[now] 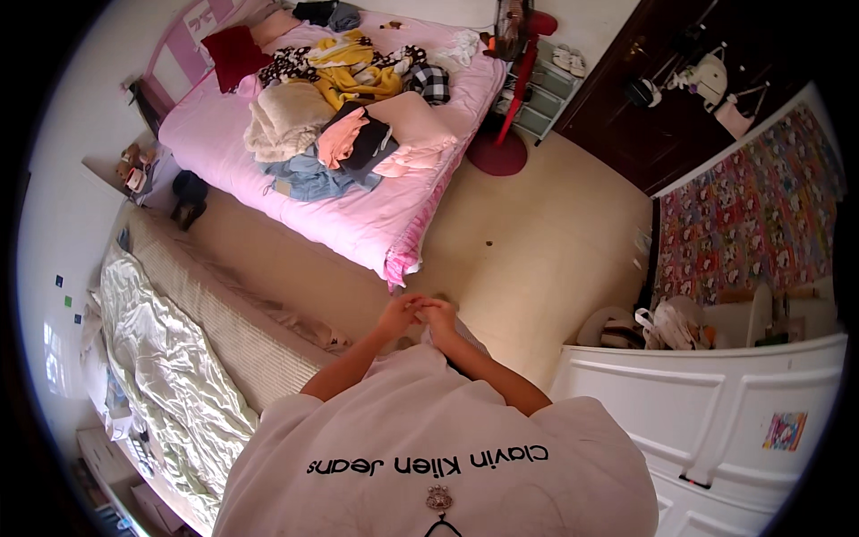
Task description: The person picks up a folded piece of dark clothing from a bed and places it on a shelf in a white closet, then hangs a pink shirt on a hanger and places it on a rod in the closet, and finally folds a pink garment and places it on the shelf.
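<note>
One clothes pile (358, 148) lies at your eleven o'clock, broadest nine-to-three, nearer your left hand (397, 315); its fingers (414, 302) touch your right hand (438, 316), I cannot tell whether either is closed

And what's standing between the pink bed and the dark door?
In the head view, a red fan and a grey rack with white shoes on top stand between the bed and the door.

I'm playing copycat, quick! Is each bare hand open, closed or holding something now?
Bare left hand: touching the bare right hand; no object visible; open or closed can't be told.
Bare right hand: touching the left; no object visible; can't tell either.
</note>
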Tool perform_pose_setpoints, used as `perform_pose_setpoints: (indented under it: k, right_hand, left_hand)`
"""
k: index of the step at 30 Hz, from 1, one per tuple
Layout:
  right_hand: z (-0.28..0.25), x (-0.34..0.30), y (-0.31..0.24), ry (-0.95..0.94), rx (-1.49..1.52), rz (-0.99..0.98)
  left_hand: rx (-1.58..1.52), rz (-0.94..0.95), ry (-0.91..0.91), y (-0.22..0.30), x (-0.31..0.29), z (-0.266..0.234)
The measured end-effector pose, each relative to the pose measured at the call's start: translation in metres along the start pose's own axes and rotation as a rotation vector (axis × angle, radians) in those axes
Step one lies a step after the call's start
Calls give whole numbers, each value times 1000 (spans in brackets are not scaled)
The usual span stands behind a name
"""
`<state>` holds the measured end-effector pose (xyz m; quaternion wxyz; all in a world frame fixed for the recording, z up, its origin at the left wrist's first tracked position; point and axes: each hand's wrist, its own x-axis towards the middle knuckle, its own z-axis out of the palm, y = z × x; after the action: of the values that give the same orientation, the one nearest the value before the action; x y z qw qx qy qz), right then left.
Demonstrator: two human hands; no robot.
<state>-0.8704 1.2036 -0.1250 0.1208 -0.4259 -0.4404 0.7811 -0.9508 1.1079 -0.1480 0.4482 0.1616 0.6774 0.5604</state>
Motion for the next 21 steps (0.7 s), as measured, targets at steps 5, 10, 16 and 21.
perform_pose_setpoints:
  k: [5,10,16,21]
  right_hand:
    - [28,71,-10,-51,-127,52]
    - [61,147,-41,-113,-65,150]
    - [117,232,-95,-142,-210,165]
    - [165,297,-130,-243,-216,166]
  left_hand:
    - [-39,-2,45,18,51,-36]
    - [8,19,106,34,119,-68]
    - [17,-20,159,103,194,-120]
    - [0,-26,258,139,248,-159]
